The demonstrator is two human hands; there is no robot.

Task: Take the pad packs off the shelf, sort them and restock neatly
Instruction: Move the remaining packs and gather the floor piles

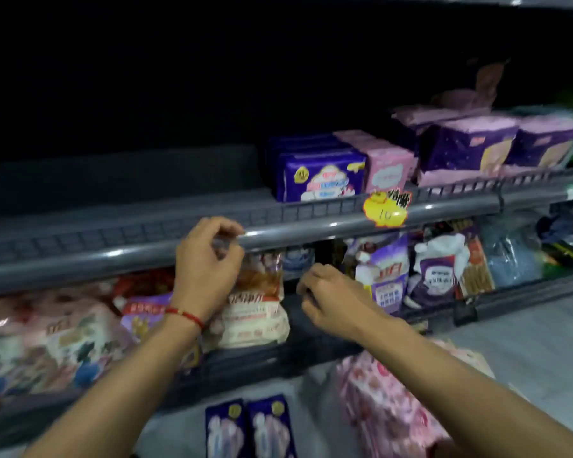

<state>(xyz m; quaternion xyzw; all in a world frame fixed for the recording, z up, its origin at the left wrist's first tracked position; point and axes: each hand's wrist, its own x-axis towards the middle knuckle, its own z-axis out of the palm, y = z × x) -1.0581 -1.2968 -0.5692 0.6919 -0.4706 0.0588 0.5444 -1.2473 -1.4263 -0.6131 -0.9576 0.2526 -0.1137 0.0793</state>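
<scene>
A white and orange pad pack point(255, 312) stands upright on the lower shelf point(311, 355), just under the upper shelf's grey rail point(311, 228). My left hand point(205, 266), with a red string on its wrist, pinches the pack's crinkled top edge right at the rail. My right hand point(328, 295) hovers a little to the right of that pack over a dark gap in the row, fingers loosely curled, with nothing in it. On the upper shelf stand blue-purple packs point(321, 178), pink packs point(391, 170) and larger purple packs point(467, 147).
More packs fill the lower shelf at the left point(47, 338) and right point(434, 269). A yellow price tag point(386, 209) hangs on the rail. Two blue packs point(250, 431) and a pink flowered pack point(391, 408) lie on the floor below. The upper shelf's left half is bare.
</scene>
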